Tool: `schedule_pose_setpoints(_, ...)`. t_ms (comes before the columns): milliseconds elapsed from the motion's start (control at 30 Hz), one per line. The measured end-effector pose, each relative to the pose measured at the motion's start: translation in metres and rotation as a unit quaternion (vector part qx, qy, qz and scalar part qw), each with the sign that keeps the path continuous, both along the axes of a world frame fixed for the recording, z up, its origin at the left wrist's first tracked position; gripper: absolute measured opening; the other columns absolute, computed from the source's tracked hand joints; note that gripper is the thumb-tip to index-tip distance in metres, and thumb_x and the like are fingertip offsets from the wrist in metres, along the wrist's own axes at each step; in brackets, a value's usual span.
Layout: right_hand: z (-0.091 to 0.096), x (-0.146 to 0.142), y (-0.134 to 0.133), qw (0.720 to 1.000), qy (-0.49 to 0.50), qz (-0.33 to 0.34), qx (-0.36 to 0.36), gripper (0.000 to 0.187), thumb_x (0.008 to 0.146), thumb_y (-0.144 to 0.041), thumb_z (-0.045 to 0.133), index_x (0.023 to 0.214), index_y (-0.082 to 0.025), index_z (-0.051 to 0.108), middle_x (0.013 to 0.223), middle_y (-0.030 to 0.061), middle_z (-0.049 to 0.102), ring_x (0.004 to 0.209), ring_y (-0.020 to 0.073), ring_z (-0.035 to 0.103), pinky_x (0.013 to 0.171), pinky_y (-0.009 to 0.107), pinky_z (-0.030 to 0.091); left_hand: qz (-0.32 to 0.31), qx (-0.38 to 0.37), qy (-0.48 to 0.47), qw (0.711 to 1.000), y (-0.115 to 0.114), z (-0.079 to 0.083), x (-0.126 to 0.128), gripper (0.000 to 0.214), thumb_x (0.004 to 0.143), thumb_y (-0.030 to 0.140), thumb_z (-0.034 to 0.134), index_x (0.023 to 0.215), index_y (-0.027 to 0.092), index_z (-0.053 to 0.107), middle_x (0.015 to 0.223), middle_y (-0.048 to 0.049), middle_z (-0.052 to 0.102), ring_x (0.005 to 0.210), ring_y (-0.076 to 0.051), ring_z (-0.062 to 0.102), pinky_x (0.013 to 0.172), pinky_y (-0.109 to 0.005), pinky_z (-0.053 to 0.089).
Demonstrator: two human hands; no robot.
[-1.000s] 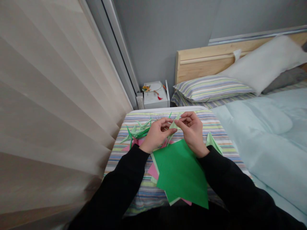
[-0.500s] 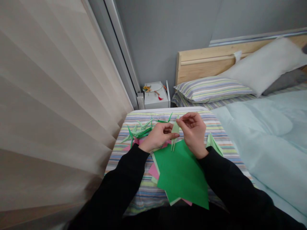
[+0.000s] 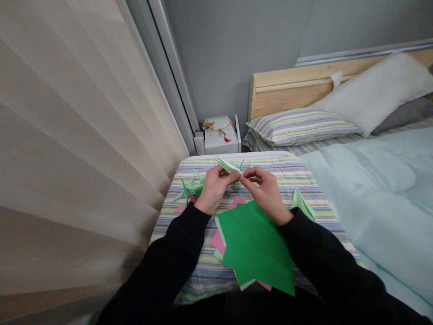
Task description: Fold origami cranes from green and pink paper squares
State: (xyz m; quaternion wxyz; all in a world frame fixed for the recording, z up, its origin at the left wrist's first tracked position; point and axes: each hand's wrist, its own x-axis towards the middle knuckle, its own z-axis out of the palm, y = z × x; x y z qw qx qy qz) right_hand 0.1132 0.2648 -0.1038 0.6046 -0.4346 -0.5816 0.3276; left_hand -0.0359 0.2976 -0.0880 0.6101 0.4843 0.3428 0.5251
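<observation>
A narrow light-green piece of folded origami paper is held above the far part of the table, its split points aimed up and to the left. My left hand grips its middle between thumb and fingers. The fingertips of my right hand pinch its right end. Below my hands lies a fanned stack of square paper with a green sheet on top and pink paper showing at its edges. Several folded green paper cranes sit left of my left hand, partly hidden by it.
Another light-green folded paper piece rests on the right of the striped tablecloth. A curtain hangs close on the left; the bed is at the right. Behind the table stands a white bedside cabinet with small items.
The folded light-green paper has turned from upright, points down, to slanting with its points up and left. My right hand has lowered to its right end.
</observation>
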Motion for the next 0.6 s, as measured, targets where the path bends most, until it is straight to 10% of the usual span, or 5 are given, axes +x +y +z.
schedule_pose_setpoints(200, 0.000, 0.000, 0.005, 0.994, 0.090, 0.018, -0.058, 0.024, 0.071, -0.037, 0.084, 0.063, -0.021, 0.068, 0.068, 0.0022, 0.070, 0.065, 0.0178, 0.063, 0.067, 0.034, 0.052, 0.008, 0.025, 0.052, 0.998, 0.001, 0.000, -0.001, 0.039, 0.065, 0.033, 0.089, 0.088, 0.015, 0.063, 0.080, -0.0013, 0.071, 0.071, -0.013, 0.065, 0.069, -0.025, 0.051)
schedule_pose_setpoints(400, -0.002, 0.002, 0.008, 0.991, 0.106, 0.001, -0.084, 0.022, 0.067, -0.033, 0.084, 0.063, -0.020, 0.068, 0.065, 0.0009, 0.069, 0.061, 0.0159, 0.060, 0.064, 0.033, 0.049, 0.023, 0.094, 0.075, 0.992, -0.002, 0.007, -0.005, 0.082, 0.072, 0.028, 0.085, 0.140, 0.028, 0.039, 0.083, 0.0036, 0.070, 0.067, -0.015, 0.069, 0.070, -0.029, 0.056)
schedule_pose_setpoints(600, 0.006, 0.013, 0.003, 0.999, -0.023, -0.045, 0.010, 0.016, 0.079, -0.030, 0.079, 0.073, -0.020, 0.067, 0.074, 0.0014, 0.070, 0.074, 0.0188, 0.065, 0.077, 0.036, 0.051, 0.030, 0.163, 0.195, 0.967, 0.004, 0.011, -0.014, 0.030, 0.072, 0.035, 0.085, 0.089, 0.016, 0.069, 0.079, -0.0014, 0.070, 0.070, -0.015, 0.067, 0.069, -0.027, 0.055)
